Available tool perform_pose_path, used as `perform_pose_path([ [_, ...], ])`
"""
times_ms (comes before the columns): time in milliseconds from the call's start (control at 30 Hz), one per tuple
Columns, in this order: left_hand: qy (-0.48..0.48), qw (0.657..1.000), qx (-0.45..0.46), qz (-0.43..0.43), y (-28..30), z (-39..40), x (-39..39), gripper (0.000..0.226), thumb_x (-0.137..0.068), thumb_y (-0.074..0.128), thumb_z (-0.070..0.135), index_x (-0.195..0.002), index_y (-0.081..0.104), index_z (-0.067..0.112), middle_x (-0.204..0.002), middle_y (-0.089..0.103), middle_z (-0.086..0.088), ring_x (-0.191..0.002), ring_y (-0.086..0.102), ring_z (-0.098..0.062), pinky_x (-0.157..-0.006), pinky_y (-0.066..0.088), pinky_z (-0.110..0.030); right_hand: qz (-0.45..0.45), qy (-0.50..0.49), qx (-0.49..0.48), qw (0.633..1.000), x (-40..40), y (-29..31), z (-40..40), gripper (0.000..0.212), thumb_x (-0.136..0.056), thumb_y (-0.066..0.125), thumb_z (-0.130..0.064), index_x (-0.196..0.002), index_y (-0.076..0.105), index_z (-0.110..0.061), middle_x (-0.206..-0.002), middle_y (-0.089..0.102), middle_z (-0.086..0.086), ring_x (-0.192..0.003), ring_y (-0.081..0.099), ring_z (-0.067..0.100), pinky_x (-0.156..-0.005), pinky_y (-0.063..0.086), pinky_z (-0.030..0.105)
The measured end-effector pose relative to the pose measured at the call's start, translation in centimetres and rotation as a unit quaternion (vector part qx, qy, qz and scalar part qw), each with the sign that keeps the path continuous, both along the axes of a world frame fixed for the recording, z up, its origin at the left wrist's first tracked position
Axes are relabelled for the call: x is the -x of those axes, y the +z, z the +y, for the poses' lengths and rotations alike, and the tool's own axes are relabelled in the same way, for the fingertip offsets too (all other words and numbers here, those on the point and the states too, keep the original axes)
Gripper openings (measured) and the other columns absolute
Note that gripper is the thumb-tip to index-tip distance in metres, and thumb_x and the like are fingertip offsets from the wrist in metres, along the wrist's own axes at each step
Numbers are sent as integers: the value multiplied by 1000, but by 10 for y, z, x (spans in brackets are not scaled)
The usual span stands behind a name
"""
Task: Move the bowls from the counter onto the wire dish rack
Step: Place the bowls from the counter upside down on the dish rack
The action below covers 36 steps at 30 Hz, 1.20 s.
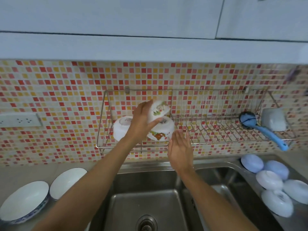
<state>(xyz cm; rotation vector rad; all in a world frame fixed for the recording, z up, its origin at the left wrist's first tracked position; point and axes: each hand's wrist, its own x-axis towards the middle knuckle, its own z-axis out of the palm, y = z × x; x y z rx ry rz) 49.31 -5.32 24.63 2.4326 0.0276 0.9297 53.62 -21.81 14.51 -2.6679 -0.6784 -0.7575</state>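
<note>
Above the sink (146, 197), left hand (141, 124) gripping patterned bowl (158, 110), right hand (180, 147) open.

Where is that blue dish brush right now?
In the head view the blue dish brush lies at the right end of the wire dish rack, beside a pale cup, with its handle sticking out over the rack's front edge above the sink.

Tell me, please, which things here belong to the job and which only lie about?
Job: small patterned bowl in left hand; two bowls on the wire rack; two white bowls on the left counter; right hand, open.

Lying about: blue brush, sink, pale lids at right.
</note>
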Motion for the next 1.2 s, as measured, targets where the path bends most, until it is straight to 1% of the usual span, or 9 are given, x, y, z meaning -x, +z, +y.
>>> perform_pose_path([
  [167, -5, 984, -176, 29, -26, 6, -31, 83, -79, 70, 45, -146, 32, 13, -147, 37, -11, -134, 31, -31, -113, 23, -54, -30, 2, -8, 1000, -1, -3, 1, 47, -102, 32, -31, -130, 56, -2, -135, 57, 14, -135, 45, 25, -121, -1, 38],
  [267, -9, 978, -198, 71, -33, 6, -42, 85, -81, 68, 43, -148, 24, 14, -152, 30, -10, -140, 23, -30, -117, 14, -54, -43, 2, -26, 999, -2, -6, 3, 45, -101, 37, -29, -130, 56, 0, -136, 57, 15, -135, 44, 26, -122, -2, 37],
  [400, -32, 977, -188, 93, -41, 10, -53, 87, -80, 68, 47, -149, 24, 15, -152, 30, -7, -140, 26, -28, -116, 22, -49, -62, -2, -37, 997, -4, -8, 4, 43, -100, 41, -26, -129, 56, 1, -135, 58, 16, -134, 46, 26, -123, 1, 38],
  [533, -53, 971, -207, 106, -42, 7, -59, 86, -79, 71, 41, -148, 27, 16, -152, 31, -7, -139, 25, -28, -116, 22, -47, -78, -2, -49, 996, -5, -11, 5, 43, -100, 38, -25, -130, 56, 1, -135, 58, 16, -134, 46, 25, -122, 10, 41],
  [633, -67, 971, -200, 111, -45, 6, -58, 85, -76, 75, 37, -146, 31, 17, -151, 32, -5, -138, 23, -27, -115, 21, -48, -78, -3, -57, 995, -4, -11, 6, 46, -101, 32, -26, -130, 55, 1, -135, 57, 15, -133, 47, 25, -121, 15, 41],
  [767, -90, 976, -173, 102, -51, 8, -53, 74, -76, 76, 34, -140, 41, 20, -148, 38, -1, -136, 29, -23, -114, 25, -44, -72, -7, -73, 995, -3, -11, 6, 45, -100, 33, -25, -128, 58, 0, -132, 60, 15, -130, 51, 24, -120, 16, 34],
  [867, -72, 984, -134, 97, -51, 10, -54, 74, -77, 70, 51, -140, 41, 25, -151, 34, 1, -140, 26, -23, -115, 24, -47, -71, -9, -74, 995, -2, -10, 7, 45, -100, 33, -25, -128, 59, -1, -132, 61, 14, -129, 52, 24, -118, 22, 35],
  [1033, -28, 971, -46, 231, -35, 9, -66, 82, -76, 60, 67, -145, 25, 38, -161, 7, 2, -146, 4, -24, -118, 10, -49, -60, -15, -65, 996, -2, -9, 7, 47, -100, 30, -28, -128, 59, -2, -132, 61, 12, -129, 52, 23, -116, 26, 37],
  [1200, -39, 967, -25, 250, -23, 4, -61, 79, -76, 67, 58, -143, 33, 34, -158, 15, 0, -145, 12, -23, -116, 13, -42, -70, -17, -60, 996, -3, -10, 6, 44, -100, 34, -27, -126, 61, -3, -130, 63, 12, -127, 53, 22, -116, 25, 36],
])
